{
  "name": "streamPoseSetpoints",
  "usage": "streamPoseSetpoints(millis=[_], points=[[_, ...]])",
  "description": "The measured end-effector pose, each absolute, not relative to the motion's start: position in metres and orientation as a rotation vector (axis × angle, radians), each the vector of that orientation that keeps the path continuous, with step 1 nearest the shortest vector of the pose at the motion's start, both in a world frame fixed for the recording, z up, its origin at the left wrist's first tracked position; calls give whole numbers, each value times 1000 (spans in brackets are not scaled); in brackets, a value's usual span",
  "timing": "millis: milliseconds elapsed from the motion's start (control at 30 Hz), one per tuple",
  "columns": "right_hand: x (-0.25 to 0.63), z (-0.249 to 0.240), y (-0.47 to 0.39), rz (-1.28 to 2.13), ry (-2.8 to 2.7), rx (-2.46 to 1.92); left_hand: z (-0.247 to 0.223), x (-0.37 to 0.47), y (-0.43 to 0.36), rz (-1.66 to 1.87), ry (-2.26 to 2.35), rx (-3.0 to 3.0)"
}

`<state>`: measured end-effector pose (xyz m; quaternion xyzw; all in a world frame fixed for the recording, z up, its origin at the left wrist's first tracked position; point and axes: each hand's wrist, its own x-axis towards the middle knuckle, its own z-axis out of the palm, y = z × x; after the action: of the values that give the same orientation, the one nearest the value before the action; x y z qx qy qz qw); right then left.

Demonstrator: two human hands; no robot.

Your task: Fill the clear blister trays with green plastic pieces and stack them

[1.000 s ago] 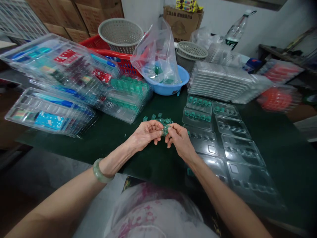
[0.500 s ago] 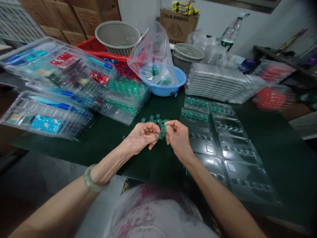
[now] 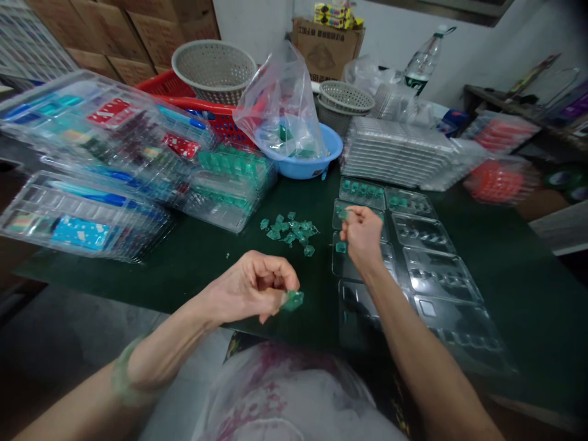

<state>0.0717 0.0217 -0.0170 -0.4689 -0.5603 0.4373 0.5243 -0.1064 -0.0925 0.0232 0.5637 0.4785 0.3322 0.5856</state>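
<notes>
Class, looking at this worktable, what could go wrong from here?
The left hand pinches a green piece close to the front edge of the table; it might slip and fall. The loose green pieces lie uncontained, so a stray brush could scatter them. The right hand, at the clear trays, could nudge one askew.

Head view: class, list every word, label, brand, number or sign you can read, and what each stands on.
No text reads for certain; all is too small or blurred:
Cardboard box: dark Chinese characters, unreadable.
Yellow packets: lettering, unreadable.
Bottle label: pale marks on green, unreadable.
Stacked cartons: reddish print, unreadable.
Red card: white marks, unreadable.
</notes>
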Motion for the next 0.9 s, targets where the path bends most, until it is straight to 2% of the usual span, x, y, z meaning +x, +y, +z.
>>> streamPoseSetpoints(millis=[133, 267, 433, 533, 633, 733, 900], points=[[90, -8, 13, 1263, -1256, -1010, -3, -127, -72, 856, 1490, 1739], [88, -1, -11, 1493, -1200, -913, -27, -138, -47, 625, 1779, 2210], [88, -2, -18, 1562, -1224, -921, -18, -131, -43, 438, 2066, 2387], [89, -6, -19, 1553, -1239, -933, -2, -119, -48, 672, 1961, 2244], [88, -10, -22, 1571, -1275, -926, 14, -95, -58, 954, 1546, 1811], [86, -12, -27, 1565, -1292, -934, 23, -69, -66, 988, 1271, 1510], [94, -12, -37, 1550, -1362, -966, 17, -57, -65, 1082, 1220, 1462]])
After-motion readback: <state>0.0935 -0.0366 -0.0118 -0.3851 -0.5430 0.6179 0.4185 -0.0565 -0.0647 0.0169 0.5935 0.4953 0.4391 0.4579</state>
